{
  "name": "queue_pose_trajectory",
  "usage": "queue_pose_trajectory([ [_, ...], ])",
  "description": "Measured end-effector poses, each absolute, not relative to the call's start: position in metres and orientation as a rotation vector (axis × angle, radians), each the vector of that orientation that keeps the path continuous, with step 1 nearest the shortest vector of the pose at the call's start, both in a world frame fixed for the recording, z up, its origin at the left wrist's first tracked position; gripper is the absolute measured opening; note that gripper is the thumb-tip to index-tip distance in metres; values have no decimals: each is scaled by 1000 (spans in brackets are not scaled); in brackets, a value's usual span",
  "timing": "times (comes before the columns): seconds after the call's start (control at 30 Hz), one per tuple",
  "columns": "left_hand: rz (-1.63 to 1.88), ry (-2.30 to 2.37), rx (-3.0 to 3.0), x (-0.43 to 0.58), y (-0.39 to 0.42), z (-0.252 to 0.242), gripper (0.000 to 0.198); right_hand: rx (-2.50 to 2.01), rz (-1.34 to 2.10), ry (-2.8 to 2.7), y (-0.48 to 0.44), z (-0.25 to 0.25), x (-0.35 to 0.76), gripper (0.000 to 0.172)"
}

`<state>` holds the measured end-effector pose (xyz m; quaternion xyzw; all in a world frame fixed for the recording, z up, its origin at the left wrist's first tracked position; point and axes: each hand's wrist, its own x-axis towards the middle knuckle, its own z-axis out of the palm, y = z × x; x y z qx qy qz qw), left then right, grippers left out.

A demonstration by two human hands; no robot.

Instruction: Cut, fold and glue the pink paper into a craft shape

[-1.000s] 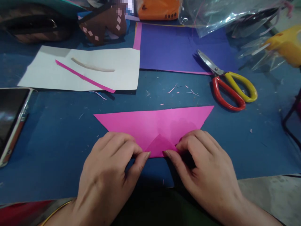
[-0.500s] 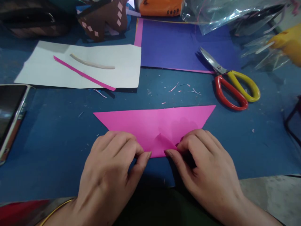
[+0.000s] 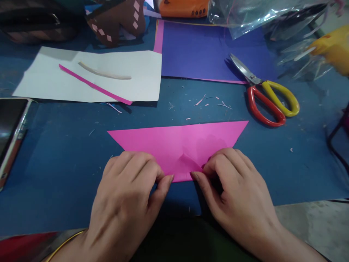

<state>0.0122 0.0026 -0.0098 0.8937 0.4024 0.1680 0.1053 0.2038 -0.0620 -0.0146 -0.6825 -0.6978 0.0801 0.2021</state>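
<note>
A folded pink paper (image 3: 174, 140) lies flat on the blue mat (image 3: 54, 156), its long edge away from me and its near tip folded up into a small flap. My left hand (image 3: 128, 203) pinches the paper's near edge just left of the flap, thumb and fingers curled. My right hand (image 3: 234, 196) pinches the same edge just right of the flap. Both hands rest on the mat.
Red and yellow scissors (image 3: 265, 96) lie at the right. A white sheet (image 3: 89, 78) with a pink strip (image 3: 94, 85) lies behind left, a purple sheet (image 3: 207, 51) behind. A phone (image 3: 11, 127) sits at the left edge. Plastic bags (image 3: 261, 14) and a yellow object (image 3: 334, 47) crowd the back right.
The small folded flap has lifted slightly and curls up off the paper. Both hands stay pinched at the near edge. The view shifted a little.
</note>
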Motion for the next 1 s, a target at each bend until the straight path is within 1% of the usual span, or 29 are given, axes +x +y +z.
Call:
queue_pose_trajectory([
  [0.57, 479, 1150, 2678, 14, 3, -9, 23, -1925, 244, -1960, -61, -13, 203, 22],
  [0.63, 542, 1171, 2684, 15, 3, -10, 19, -1917, 237, -1971, -61, -14, 204, 21],
  [0.7, 604, 1138, 2736, 15, 2, -10, 10, -1912, 225, -1984, -62, -14, 204, 21],
  [0.83, 573, 886, 2872, 15, 1, -10, 31, -1914, 216, -1990, -64, -13, 205, 22],
  [1.0, 496, 768, 2963, 14, -1, -10, 37, -1931, 191, -1941, -64, -15, 203, 19],
])
